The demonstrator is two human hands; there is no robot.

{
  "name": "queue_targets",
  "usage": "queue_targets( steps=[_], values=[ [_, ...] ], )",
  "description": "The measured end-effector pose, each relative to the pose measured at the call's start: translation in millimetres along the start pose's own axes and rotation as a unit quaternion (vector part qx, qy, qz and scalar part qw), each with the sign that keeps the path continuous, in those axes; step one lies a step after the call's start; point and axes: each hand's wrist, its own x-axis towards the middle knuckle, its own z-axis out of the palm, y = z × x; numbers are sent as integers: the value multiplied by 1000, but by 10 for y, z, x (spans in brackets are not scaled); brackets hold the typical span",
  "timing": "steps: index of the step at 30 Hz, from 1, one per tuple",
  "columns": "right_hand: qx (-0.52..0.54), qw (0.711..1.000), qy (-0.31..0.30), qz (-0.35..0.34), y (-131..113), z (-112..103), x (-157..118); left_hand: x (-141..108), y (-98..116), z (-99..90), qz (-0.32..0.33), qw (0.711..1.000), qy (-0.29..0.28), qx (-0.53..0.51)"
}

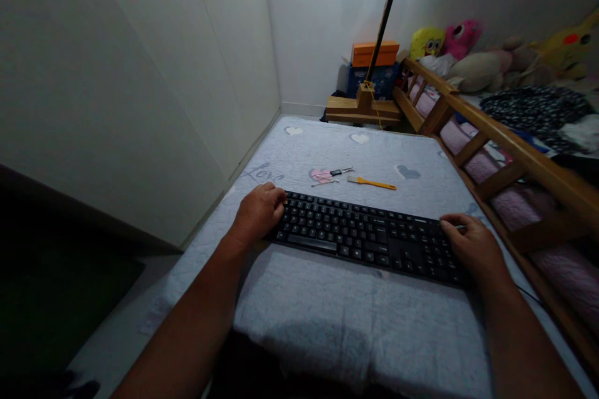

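A black computer keyboard (346, 230) spans the space between my hands, just above or on the bed's quilted cover; I cannot tell which. My left hand (260, 211) is closed around its left end, thumb near the corner. At the opposite end, my right hand (475, 246) grips the edge beside the number keys, its fingers partly hidden. Beyond the keyboard lie a yellow-handled brush (374, 184) and a small tool with a dark grip and metal tip (340, 171). A thin pale tool (326, 182) rests close to them.
The pale quilted cover (318, 312) has heart prints. A wooden bed rail (505, 131) runs along the right, with plush toys (461, 37) behind it. White cupboard doors (187, 62) stand on the left. A wooden stand (362, 106) holds a dark pole near an orange box (374, 53).
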Motion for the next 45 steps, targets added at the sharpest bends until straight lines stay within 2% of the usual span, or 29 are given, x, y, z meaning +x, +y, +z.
queue_targets(
  steps=[5,9,13,21,28,39,45],
  values=[
    [1,1000,1,-4,32,12,9,1,8,-10,10,999,-2,-32],
    [4,1000,2,-10,35,9,11,2,27,-14,26,998,24,-48],
    [3,1000,1,-4,2,-3,-4,4,39,-28,21,998,49,-23],
    [1,1000,3,-7,26,4,12,1,31,-21,-21,997,46,55],
    [-1,1000,5,-5,10,0,5,-11,41,-34,-48,996,41,70],
    [7,1000,0,-10,27,-9,4,-7,10,24,-44,997,15,56],
    [8,1000,3,-12,34,-6,15,3,5,21,-22,999,6,23]
  ],
)
